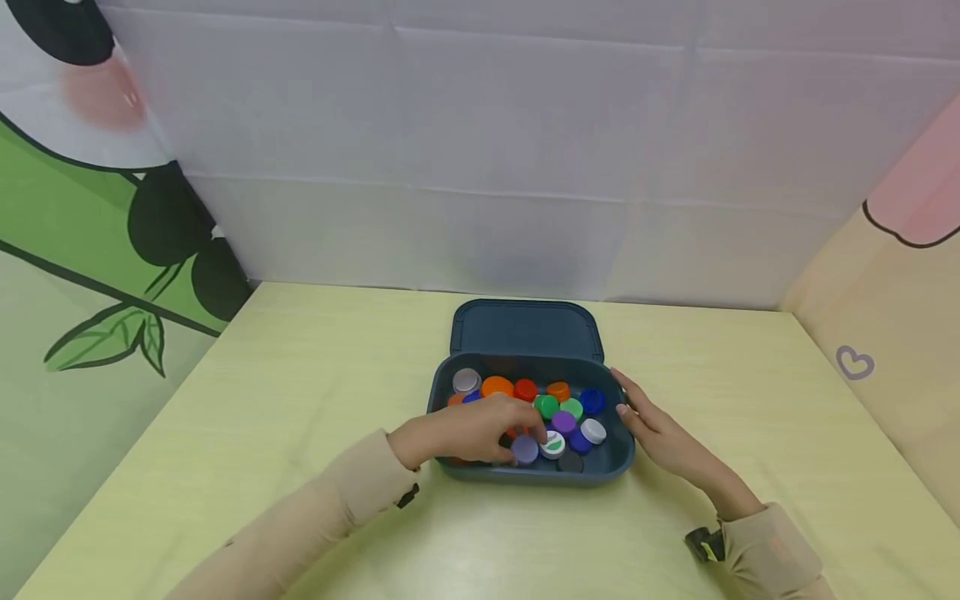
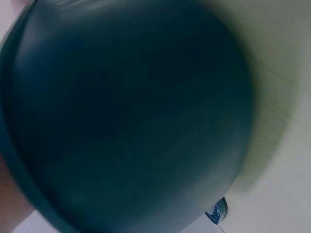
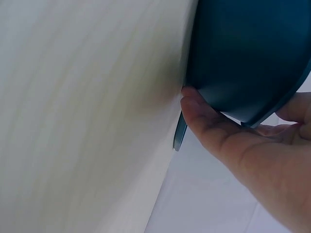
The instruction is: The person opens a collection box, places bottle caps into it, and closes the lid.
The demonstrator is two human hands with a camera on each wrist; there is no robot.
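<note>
A dark blue box [image 1: 525, 477] holds many loose bottle caps of several colours. My left hand [image 1: 480, 427] reaches into its front half, fingers bent down over the caps. A lilac cap [image 1: 525, 450] lies between its thumb and fingertips; whether they pinch it I cannot tell. Beside the fingertips sits a white cap with a green mark [image 1: 552, 445]. My right hand [image 1: 663, 437] holds the box's right end, thumb at the rim; in the right wrist view fingers [image 3: 209, 124] lie along the outer wall. Only the box's outside [image 2: 131, 116] fills the left wrist view, hiding the left fingers.
The box's lid [image 1: 527, 327] lies folded back behind it, on the pale yellow table [image 1: 315, 367]. A light fabric backdrop [image 1: 480, 167] rises at the table's far edge. Printed panels stand at the left and right.
</note>
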